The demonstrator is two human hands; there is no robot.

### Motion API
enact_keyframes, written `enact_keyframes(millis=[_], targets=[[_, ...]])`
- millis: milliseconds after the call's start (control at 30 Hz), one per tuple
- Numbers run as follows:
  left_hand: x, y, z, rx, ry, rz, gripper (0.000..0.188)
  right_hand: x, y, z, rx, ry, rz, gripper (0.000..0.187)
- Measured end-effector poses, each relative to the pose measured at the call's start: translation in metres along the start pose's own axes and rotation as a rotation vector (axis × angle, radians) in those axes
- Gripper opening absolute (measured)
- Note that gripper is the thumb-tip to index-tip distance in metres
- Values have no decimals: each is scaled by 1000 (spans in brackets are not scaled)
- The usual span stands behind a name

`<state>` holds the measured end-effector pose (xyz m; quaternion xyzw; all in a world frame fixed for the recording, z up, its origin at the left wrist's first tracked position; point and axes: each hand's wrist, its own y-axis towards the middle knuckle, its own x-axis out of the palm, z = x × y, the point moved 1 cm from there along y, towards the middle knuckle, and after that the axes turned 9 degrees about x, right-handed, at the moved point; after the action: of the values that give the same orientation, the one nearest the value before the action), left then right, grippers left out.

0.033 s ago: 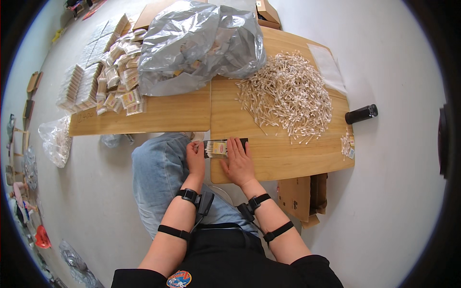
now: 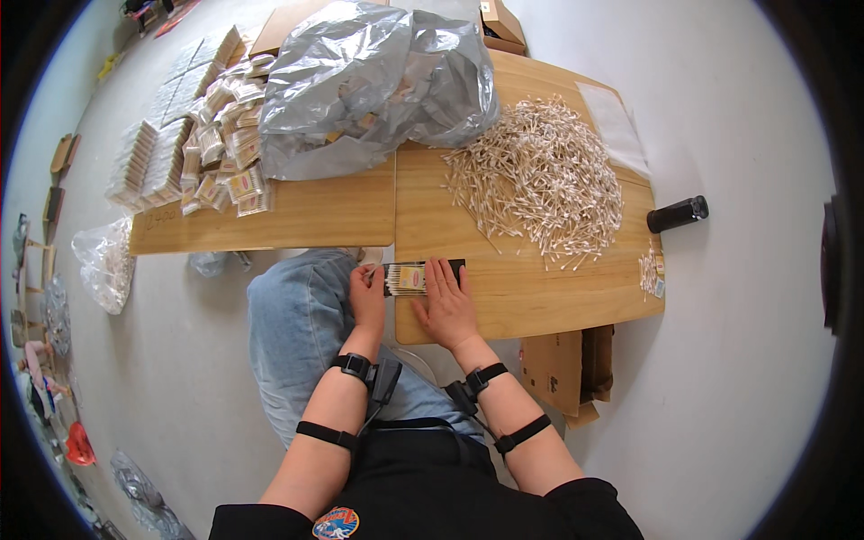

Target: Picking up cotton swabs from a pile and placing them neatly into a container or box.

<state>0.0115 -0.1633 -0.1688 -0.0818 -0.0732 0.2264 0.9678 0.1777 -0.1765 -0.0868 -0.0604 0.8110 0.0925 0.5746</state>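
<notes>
Black tray (image 2: 460,265) of cotton swabs (image 2: 393,283), between two bare hands.
From where I stand, the right hand (image 2: 447,304) lies flat over the tray's right part, fingers straight and close together, thumb out; the left hand (image 2: 365,295) curls at its left end, though I can't tell what its fingertips grip. Between them, a yellow card (image 2: 411,275) rests on the swabs. The tray's left end reaches past the wooden table's (image 2: 513,301) edge; beyond, a loose swab heap (image 2: 549,180), then a silver-grey plastic bag (image 2: 337,81).
</notes>
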Motion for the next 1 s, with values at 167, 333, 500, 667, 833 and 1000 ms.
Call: enact_keyframes(millis=[167, 333, 500, 667, 833, 1000], targets=[[4, -1, 7, 77, 183, 23, 27, 0, 0, -4, -34, -47, -43, 76], [10, -2, 7, 319, 300, 98, 28, 3, 0, -8, -15, -36, -59, 77], [9, -4, 8, 161, 324, 25, 27, 5, 1, -10, -3, -46, -49, 77], [11, -2, 9, 116, 201, 24, 27, 6, 1, -8, -10, -14, -27, 74], [15, -3, 14, 69, 187, -17, 27, 7, 3, -11, -12, -38, -27, 74], [8, 7, -5, 262, 399, 25, 28, 6, 5, -17, -14, -37, -22, 72]])
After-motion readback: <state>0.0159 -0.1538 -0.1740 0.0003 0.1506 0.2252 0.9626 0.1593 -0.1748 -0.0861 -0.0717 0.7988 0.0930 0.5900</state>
